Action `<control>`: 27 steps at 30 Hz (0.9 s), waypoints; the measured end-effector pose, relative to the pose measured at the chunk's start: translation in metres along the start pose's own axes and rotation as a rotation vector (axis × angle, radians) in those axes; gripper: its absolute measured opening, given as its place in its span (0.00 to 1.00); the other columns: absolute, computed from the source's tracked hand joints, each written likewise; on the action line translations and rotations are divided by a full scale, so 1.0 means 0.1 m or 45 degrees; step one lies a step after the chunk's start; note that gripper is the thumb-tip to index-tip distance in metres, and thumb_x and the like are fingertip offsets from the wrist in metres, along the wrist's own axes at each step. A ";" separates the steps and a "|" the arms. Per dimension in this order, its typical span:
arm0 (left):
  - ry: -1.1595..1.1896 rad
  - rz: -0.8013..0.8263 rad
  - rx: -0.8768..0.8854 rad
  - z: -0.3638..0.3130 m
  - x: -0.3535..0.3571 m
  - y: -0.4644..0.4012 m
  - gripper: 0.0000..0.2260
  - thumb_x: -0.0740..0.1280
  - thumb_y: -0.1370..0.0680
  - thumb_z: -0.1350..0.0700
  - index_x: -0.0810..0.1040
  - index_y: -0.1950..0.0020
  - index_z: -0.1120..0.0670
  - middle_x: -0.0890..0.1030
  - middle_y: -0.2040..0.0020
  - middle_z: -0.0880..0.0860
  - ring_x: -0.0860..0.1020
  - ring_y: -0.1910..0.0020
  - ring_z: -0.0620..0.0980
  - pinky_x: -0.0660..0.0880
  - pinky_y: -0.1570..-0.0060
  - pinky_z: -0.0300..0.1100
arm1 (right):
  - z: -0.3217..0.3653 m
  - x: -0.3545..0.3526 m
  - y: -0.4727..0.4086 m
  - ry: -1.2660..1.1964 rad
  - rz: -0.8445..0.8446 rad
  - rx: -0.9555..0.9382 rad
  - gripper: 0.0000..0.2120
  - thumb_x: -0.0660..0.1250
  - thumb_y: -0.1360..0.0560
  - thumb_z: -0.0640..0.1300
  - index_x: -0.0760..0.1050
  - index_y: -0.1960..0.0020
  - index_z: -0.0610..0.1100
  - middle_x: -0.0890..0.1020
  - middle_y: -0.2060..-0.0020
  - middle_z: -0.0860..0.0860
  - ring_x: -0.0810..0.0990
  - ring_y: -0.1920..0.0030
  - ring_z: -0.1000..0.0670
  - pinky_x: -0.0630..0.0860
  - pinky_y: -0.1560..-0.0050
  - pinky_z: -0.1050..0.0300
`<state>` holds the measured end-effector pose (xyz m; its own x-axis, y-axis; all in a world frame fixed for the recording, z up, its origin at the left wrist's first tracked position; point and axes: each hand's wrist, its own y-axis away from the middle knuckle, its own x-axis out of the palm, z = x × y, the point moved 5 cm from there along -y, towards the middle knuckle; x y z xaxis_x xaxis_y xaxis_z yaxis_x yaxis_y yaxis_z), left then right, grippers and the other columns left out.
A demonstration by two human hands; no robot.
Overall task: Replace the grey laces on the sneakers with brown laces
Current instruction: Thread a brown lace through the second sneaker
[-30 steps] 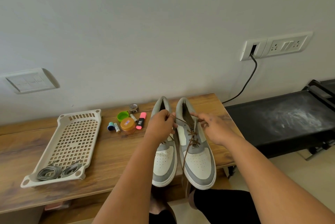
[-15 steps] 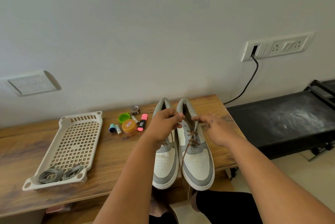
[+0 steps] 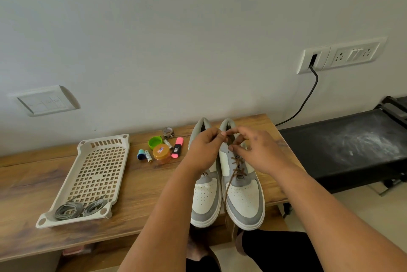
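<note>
Two white and grey sneakers stand side by side on the wooden table (image 3: 141, 188), toes toward me. The right sneaker (image 3: 242, 197) carries a brown lace (image 3: 236, 168) through its eyelets, with one end trailing down over the toe and past the table edge. My left hand (image 3: 203, 150) hovers over the left sneaker (image 3: 206, 201) and pinches the brown lace near the top of the right shoe. My right hand (image 3: 256, 150) meets it there, fingers curled round the lace above the tongue. Two coiled grey laces (image 3: 77, 209) lie in the near end of a beige tray (image 3: 97, 170).
Small items sit behind the shoes: a green cap (image 3: 154, 141), an orange jar (image 3: 161, 153), a pink highlighter (image 3: 177, 150), batteries (image 3: 148, 155) and a tape roll (image 3: 168, 132). A black treadmill (image 3: 343, 146) stands to the right, with a cable (image 3: 306, 100) from the wall socket.
My two hands have come together over the top of the right sneaker; one second ago they were apart, holding the lace ends stretched out to either side.
</note>
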<state>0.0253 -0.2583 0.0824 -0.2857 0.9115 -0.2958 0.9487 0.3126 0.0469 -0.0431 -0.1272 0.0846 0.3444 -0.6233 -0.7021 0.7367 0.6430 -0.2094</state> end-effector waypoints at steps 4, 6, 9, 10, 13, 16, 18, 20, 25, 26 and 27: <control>0.018 -0.069 0.004 0.00 -0.13 -0.01 0.13 0.63 0.18 0.50 0.78 0.53 0.58 0.72 0.64 0.52 0.69 0.64 0.48 0.69 0.61 0.44 | -0.22 -0.13 0.02 -0.055 -0.170 0.227 0.06 0.70 0.23 0.44 0.79 0.47 0.52 0.79 0.59 0.59 0.77 0.57 0.63 0.72 0.61 0.69; 0.034 -0.088 -0.002 0.02 -0.18 -0.02 0.12 0.63 0.18 0.51 0.80 0.53 0.56 0.72 0.61 0.55 0.69 0.61 0.49 0.70 0.58 0.45 | -0.40 -0.25 0.04 -0.013 -0.295 0.398 0.03 0.69 0.23 0.44 0.78 0.49 0.49 0.78 0.59 0.58 0.77 0.56 0.59 0.69 0.64 0.67; 0.023 -0.075 0.022 0.05 -0.21 -0.02 0.11 0.63 0.18 0.51 0.81 0.54 0.54 0.74 0.61 0.54 0.70 0.61 0.49 0.70 0.58 0.43 | -0.50 -0.23 0.08 -0.002 -0.195 0.487 0.10 0.70 0.24 0.46 0.77 0.43 0.50 0.78 0.53 0.58 0.78 0.49 0.53 0.69 0.59 0.65; -0.002 -0.077 0.038 0.06 -0.20 -0.02 0.10 0.64 0.18 0.52 0.81 0.54 0.53 0.75 0.62 0.52 0.71 0.62 0.49 0.70 0.58 0.43 | -0.45 -0.19 0.08 0.003 -0.103 0.437 0.16 0.71 0.25 0.47 0.75 0.38 0.52 0.76 0.48 0.60 0.77 0.46 0.54 0.71 0.53 0.63; -0.158 -0.115 0.088 0.09 -0.12 -0.05 0.06 0.69 0.21 0.51 0.83 0.54 0.52 0.74 0.67 0.44 0.69 0.69 0.43 0.70 0.63 0.39 | -0.16 -0.08 0.05 -0.043 0.083 0.228 0.22 0.70 0.24 0.48 0.70 0.31 0.55 0.75 0.43 0.62 0.74 0.44 0.60 0.70 0.46 0.67; -0.144 -0.173 0.098 0.09 -0.09 -0.05 0.06 0.73 0.24 0.52 0.85 0.54 0.54 0.75 0.70 0.43 0.70 0.71 0.39 0.70 0.64 0.37 | -0.01 -0.04 0.03 -0.077 0.067 0.109 0.11 0.66 0.21 0.45 0.78 0.39 0.50 0.81 0.51 0.58 0.77 0.52 0.63 0.71 0.57 0.76; -0.080 -0.211 0.098 0.08 -0.10 -0.04 0.06 0.76 0.27 0.53 0.85 0.56 0.54 0.79 0.70 0.44 0.73 0.71 0.38 0.73 0.63 0.38 | -0.02 -0.06 0.04 -0.080 0.028 0.101 0.08 0.65 0.20 0.44 0.80 0.42 0.48 0.82 0.53 0.56 0.79 0.52 0.61 0.74 0.55 0.73; -0.065 -0.233 0.088 0.08 -0.11 -0.04 0.06 0.78 0.29 0.52 0.84 0.58 0.53 0.82 0.68 0.46 0.77 0.70 0.38 0.76 0.62 0.38 | -0.03 -0.11 0.06 -0.050 0.032 0.122 0.07 0.66 0.20 0.45 0.80 0.45 0.49 0.83 0.54 0.56 0.78 0.53 0.63 0.69 0.58 0.79; -0.174 -0.166 0.018 0.12 0.00 -0.04 0.10 0.79 0.31 0.50 0.84 0.59 0.54 0.85 0.66 0.49 0.83 0.63 0.46 0.79 0.58 0.42 | -0.03 -0.10 0.06 -0.025 0.130 0.118 0.17 0.67 0.21 0.46 0.74 0.33 0.54 0.78 0.46 0.59 0.76 0.47 0.60 0.66 0.59 0.79; -0.175 -0.155 0.013 0.12 0.03 -0.04 0.10 0.79 0.31 0.50 0.84 0.59 0.55 0.85 0.66 0.48 0.83 0.63 0.46 0.80 0.60 0.41 | -0.02 -0.09 0.06 -0.043 0.148 0.116 0.18 0.67 0.21 0.46 0.72 0.32 0.54 0.79 0.46 0.58 0.75 0.48 0.62 0.68 0.59 0.79; -0.168 -0.152 0.013 0.12 0.04 -0.04 0.10 0.78 0.30 0.49 0.84 0.60 0.55 0.85 0.66 0.48 0.83 0.64 0.44 0.79 0.64 0.39 | -0.02 -0.08 0.05 -0.068 0.158 0.119 0.17 0.67 0.21 0.44 0.73 0.33 0.54 0.79 0.47 0.57 0.75 0.50 0.64 0.68 0.60 0.79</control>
<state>0.0223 -0.2587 0.0692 -0.3771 0.8249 -0.4212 0.9105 0.4135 -0.0054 -0.0429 -0.1179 0.0878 0.4648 -0.5660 -0.6808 0.7365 0.6740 -0.0575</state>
